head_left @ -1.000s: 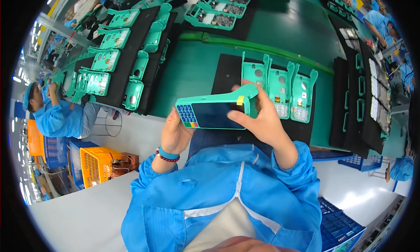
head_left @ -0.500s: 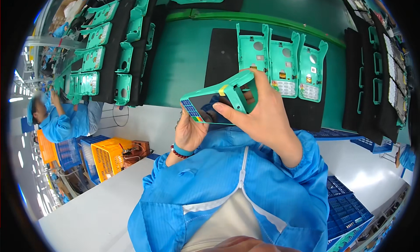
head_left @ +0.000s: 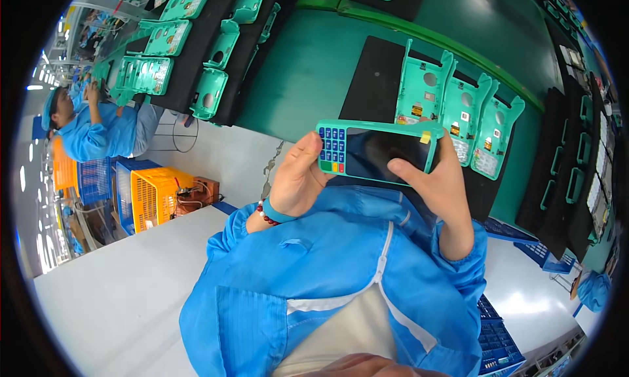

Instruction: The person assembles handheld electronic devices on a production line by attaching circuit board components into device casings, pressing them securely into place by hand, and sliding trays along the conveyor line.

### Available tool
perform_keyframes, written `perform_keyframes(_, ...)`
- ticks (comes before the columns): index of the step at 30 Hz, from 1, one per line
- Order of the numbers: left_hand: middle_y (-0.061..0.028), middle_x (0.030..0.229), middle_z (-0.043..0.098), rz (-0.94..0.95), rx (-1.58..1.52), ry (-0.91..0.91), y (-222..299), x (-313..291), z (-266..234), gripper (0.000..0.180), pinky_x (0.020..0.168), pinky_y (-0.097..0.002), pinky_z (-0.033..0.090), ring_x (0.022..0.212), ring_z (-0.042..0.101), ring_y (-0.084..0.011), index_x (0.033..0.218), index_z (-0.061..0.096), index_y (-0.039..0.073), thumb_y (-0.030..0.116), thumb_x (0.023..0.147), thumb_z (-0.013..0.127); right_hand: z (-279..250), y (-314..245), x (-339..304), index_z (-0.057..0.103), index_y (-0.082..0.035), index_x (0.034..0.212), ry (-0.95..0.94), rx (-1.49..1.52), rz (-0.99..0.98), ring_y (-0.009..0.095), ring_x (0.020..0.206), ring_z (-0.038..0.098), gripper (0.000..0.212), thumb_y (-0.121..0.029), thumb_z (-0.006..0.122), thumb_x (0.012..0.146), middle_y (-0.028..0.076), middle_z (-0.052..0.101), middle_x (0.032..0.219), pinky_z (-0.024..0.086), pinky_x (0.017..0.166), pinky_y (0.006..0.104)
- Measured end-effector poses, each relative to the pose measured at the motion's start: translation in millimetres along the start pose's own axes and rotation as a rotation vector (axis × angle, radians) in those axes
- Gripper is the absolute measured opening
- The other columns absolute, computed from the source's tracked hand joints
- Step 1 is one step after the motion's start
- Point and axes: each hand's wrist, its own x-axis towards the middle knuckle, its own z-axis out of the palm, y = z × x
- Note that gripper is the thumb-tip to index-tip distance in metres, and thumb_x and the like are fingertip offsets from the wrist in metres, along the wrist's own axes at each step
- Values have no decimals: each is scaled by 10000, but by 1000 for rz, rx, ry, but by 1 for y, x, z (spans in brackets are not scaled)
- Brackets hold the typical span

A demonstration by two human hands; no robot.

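Note:
A handheld payment terminal (head_left: 386, 151) with a green casing, blue keys and a dark screen is held sideways in front of my chest. A small yellow sticker (head_left: 426, 137) sits at its right end. My left hand (head_left: 296, 177) grips the keypad end, thumb at the edge and the other fingers partly hidden. My right hand (head_left: 440, 180) holds the opposite end, its thumb on the screen's lower edge and its fingers behind the casing. Beyond it, green housing shells (head_left: 424, 89) lie on a black mat (head_left: 367, 75).
More green shells (head_left: 164, 37) stand on black strips at the left, and green frames (head_left: 578, 174) at the right. A green rail (head_left: 386, 26) crosses the bench (head_left: 282, 82). Yellow (head_left: 154, 197) and blue crates (head_left: 95, 179) stand left, near a co-worker (head_left: 98, 125) in blue.
The terminal has turned from a steep tilt to nearly level, its keypad and screen now facing me more fully. Both hands moved right with it. My view has shifted and rotated.

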Motion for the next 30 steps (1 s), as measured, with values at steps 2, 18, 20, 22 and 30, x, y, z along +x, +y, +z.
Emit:
perform_keyframes(2,-113,1314,609,-18,-1,9,-1,0,0,434,1020,-409,486,1198,604,-226,1354,492,35,347,1064,404,0,1,-1,515,-1,1249,10,36,74,244,1032,631,758,-303,911,678,141,647,1105,490,911,350)
perform_keyframes(18,-184,1115,655,224,247,-452,16,-4,-57,266,1021,-485,468,1228,556,-385,1035,678,52,298,936,673,12,19,-6,411,-69,1295,-57,-113,-658,241,1129,598,1006,-187,1001,489,174,579,1266,487,935,357)
perform_keyframes(20,-191,1137,658,237,247,-476,16,-5,-56,272,1002,-469,479,1206,574,-378,1049,675,26,278,949,660,12,23,-8,412,-56,1293,-64,-108,-601,199,1040,632,1015,-182,1005,479,163,597,1237,524,862,319)
perform_keyframes(22,-187,1156,658,228,310,-458,21,-7,-48,293,1001,-457,476,1192,586,-357,1079,664,11,279,961,643,11,23,-9,417,-49,1291,-55,-75,-597,183,1008,638,1015,-173,1006,474,156,606,1217,533,841,307)
perform_keyframes(30,-79,1324,604,113,-114,-162,2,-6,-41,476,1067,-409,421,1224,571,-211,1378,485,59,367,1017,520,25,3,-10,375,-28,1379,56,-108,-319,268,1100,610,1023,-345,956,599,148,578,1170,511,898,369)
